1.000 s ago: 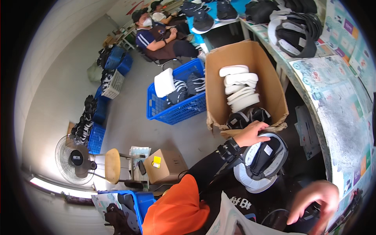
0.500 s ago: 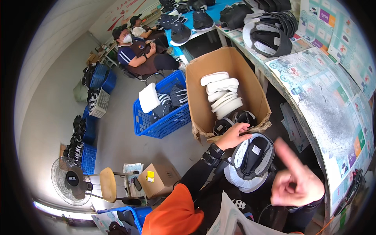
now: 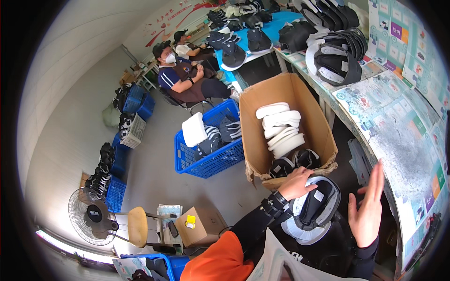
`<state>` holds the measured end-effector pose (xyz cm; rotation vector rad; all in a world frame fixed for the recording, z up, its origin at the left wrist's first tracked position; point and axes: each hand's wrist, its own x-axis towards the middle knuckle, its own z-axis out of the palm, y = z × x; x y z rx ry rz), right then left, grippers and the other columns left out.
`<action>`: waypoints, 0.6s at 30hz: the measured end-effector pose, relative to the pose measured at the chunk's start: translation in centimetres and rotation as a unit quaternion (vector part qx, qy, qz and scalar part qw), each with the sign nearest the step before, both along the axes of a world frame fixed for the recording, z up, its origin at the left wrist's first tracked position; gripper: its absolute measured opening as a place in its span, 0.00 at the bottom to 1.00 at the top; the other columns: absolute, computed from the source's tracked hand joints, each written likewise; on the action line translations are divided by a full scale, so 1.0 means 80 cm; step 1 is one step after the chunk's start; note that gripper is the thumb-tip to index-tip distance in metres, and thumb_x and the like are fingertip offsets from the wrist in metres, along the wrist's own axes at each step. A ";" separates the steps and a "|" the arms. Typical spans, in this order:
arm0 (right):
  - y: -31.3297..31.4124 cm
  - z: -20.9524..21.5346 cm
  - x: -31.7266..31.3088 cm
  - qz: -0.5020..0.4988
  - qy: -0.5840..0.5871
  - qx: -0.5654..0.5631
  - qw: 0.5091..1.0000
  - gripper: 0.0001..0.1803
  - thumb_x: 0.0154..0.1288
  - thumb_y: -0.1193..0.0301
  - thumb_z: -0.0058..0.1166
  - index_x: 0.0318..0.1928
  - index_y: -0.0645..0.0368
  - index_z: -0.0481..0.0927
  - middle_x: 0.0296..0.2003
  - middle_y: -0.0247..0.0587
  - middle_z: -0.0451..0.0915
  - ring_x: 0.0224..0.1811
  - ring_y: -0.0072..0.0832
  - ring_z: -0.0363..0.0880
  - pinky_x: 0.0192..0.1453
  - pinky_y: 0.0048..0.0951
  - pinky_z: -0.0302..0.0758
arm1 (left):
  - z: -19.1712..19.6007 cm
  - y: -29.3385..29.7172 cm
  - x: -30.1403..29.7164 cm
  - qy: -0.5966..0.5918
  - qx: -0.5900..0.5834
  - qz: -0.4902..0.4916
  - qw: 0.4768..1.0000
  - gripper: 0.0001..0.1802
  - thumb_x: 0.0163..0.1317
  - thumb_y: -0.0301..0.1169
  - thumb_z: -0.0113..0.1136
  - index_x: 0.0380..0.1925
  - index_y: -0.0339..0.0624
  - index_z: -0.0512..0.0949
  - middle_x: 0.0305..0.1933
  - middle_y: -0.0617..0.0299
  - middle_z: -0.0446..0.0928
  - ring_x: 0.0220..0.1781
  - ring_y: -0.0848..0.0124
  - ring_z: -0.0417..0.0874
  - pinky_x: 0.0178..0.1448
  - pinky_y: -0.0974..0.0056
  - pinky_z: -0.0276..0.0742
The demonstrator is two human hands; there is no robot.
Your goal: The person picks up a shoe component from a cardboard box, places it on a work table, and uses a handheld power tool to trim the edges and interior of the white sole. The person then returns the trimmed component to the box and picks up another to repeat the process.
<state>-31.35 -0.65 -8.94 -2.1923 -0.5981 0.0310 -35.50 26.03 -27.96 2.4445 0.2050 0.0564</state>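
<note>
An upturned cap (image 3: 311,232) rests over my lap, its black inside and pale band facing up and its light grey brim towards me. My left hand (image 3: 296,184) grips the far left edge of this cap, fingers over the rim. To the right of the cap, my right hand (image 3: 365,216) is raised and holds nothing, its fingers stretched out and the thumb apart. Just beyond my left hand stands an open cardboard box (image 3: 255,157) with a stack of white curved pads (image 3: 283,129) and dark caps (image 3: 307,159) inside.
Left of the box is a blue basket (image 3: 206,166) with dark caps and a white pad. A paper-covered table (image 3: 398,122) runs along my right, with nested caps (image 3: 335,63) on it. A seated person (image 3: 183,79) is beyond; a fan (image 3: 93,215) stands at left.
My right hand has gone from a blurred, pointing pose to spread, upright fingers. My left hand keeps its grip on the cap. The whole view has shifted slightly.
</note>
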 end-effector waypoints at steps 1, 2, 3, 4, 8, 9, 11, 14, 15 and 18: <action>-0.007 -0.033 0.012 0.048 -0.113 -0.012 0.992 0.46 0.64 0.81 0.63 0.80 0.67 0.59 0.81 0.58 0.62 0.52 0.52 0.87 0.53 0.41 0.85 | -0.018 0.004 0.004 -0.032 -0.011 -0.010 0.999 0.34 0.67 0.46 0.72 0.66 0.36 0.78 0.61 0.45 0.78 0.66 0.45 0.78 0.71 0.52 0.76; -0.017 -0.068 0.024 0.059 -0.070 -0.054 0.994 0.38 0.66 0.79 0.64 0.76 0.68 0.68 0.74 0.60 0.71 0.52 0.51 0.87 0.53 0.41 0.84 | -0.021 0.001 0.010 -0.013 -0.032 -0.015 0.999 0.34 0.68 0.46 0.72 0.66 0.36 0.78 0.61 0.45 0.78 0.66 0.45 0.78 0.72 0.52 0.75; -0.025 -0.102 0.035 0.068 -0.036 -0.065 0.995 0.31 0.66 0.76 0.66 0.68 0.69 0.76 0.64 0.60 0.80 0.49 0.49 0.87 0.51 0.41 0.84 | -0.023 0.001 0.013 -0.031 -0.022 -0.019 0.999 0.32 0.68 0.44 0.72 0.65 0.36 0.79 0.60 0.45 0.78 0.65 0.46 0.79 0.71 0.53 0.75; -0.029 -0.134 0.043 0.071 -0.034 -0.073 0.994 0.27 0.65 0.75 0.69 0.63 0.69 0.79 0.52 0.57 0.86 0.46 0.47 0.87 0.50 0.41 0.84 | -0.025 -0.001 0.015 -0.050 -0.011 -0.022 0.998 0.30 0.68 0.42 0.73 0.63 0.35 0.79 0.59 0.46 0.79 0.64 0.46 0.80 0.71 0.53 0.76; -0.023 -0.217 0.057 0.084 0.087 -0.010 0.993 0.17 0.65 0.74 0.72 0.51 0.67 0.84 0.38 0.51 0.87 0.32 0.38 0.86 0.40 0.38 0.82 | -0.033 0.000 0.019 -0.079 -0.024 0.009 0.997 0.24 0.69 0.39 0.71 0.58 0.35 0.82 0.54 0.48 0.81 0.61 0.48 0.81 0.67 0.52 0.77; -0.021 -0.231 0.056 0.085 0.089 -0.011 0.992 0.17 0.65 0.74 0.72 0.51 0.67 0.84 0.38 0.51 0.87 0.32 0.38 0.86 0.40 0.38 0.82 | -0.033 -0.003 0.018 -0.086 -0.024 -0.005 0.996 0.24 0.69 0.38 0.71 0.59 0.35 0.82 0.54 0.47 0.81 0.60 0.48 0.82 0.66 0.53 0.78; -0.015 -0.253 0.056 0.009 0.149 0.076 0.986 0.13 0.67 0.74 0.72 0.47 0.68 0.84 0.33 0.47 0.85 0.29 0.33 0.83 0.37 0.34 0.80 | -0.035 -0.007 0.019 -0.117 0.002 -0.011 0.993 0.22 0.69 0.38 0.72 0.56 0.36 0.84 0.51 0.47 0.82 0.53 0.49 0.85 0.60 0.54 0.81; -0.006 -0.265 0.064 -0.002 0.142 0.100 0.985 0.12 0.67 0.74 0.72 0.45 0.67 0.84 0.31 0.42 0.83 0.29 0.27 0.81 0.37 0.30 0.78 | -0.026 -0.001 0.026 -0.097 -0.073 -0.008 0.993 0.19 0.69 0.40 0.73 0.50 0.37 0.86 0.44 0.50 0.84 0.45 0.50 0.88 0.53 0.54 0.84; -0.002 -0.273 0.067 -0.012 0.108 0.115 0.987 0.10 0.67 0.73 0.72 0.42 0.67 0.86 0.29 0.39 0.81 0.29 0.26 0.80 0.38 0.27 0.77 | -0.021 0.000 0.030 -0.100 -0.089 -0.006 0.991 0.18 0.68 0.43 0.72 0.43 0.37 0.89 0.42 0.47 0.87 0.45 0.48 0.89 0.51 0.52 0.84; 0.003 -0.278 0.069 -0.014 0.100 0.147 0.984 0.08 0.69 0.73 0.71 0.41 0.66 0.87 0.30 0.37 0.82 0.30 0.22 0.79 0.40 0.27 0.78 | -0.027 0.008 0.033 -0.102 -0.085 -0.007 0.991 0.17 0.68 0.43 0.72 0.40 0.38 0.90 0.38 0.47 0.88 0.42 0.49 0.89 0.49 0.52 0.84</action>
